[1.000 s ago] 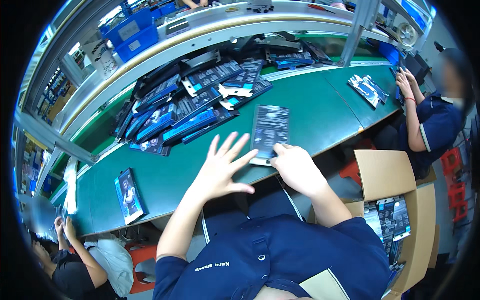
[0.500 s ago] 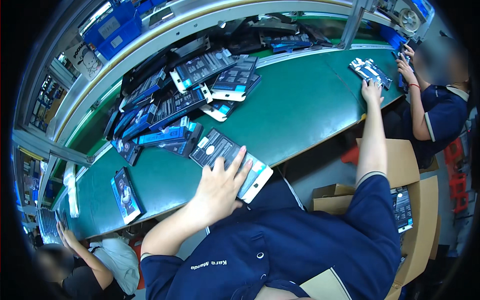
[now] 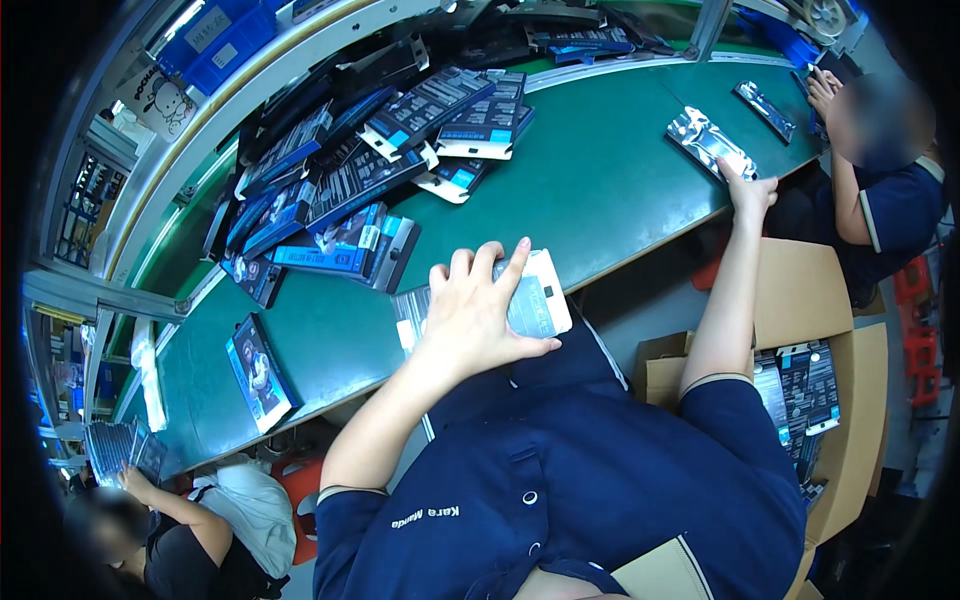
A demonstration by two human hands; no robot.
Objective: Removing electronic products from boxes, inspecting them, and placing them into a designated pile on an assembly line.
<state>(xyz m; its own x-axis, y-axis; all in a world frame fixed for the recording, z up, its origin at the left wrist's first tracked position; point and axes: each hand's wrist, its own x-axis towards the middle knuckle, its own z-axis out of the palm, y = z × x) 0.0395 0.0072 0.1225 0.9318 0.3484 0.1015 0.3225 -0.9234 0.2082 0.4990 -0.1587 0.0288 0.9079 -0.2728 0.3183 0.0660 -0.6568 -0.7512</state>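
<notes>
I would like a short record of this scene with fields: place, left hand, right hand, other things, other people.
place: green table seen from above
left hand: left hand lies flat on a pale flat package at the near table edge
right hand: right hand stretched out, touching a silver foil pouch
other things: pile of dark flat boxes; open cardboard carton with packages
other people: a person at right, another at lower left
</notes>
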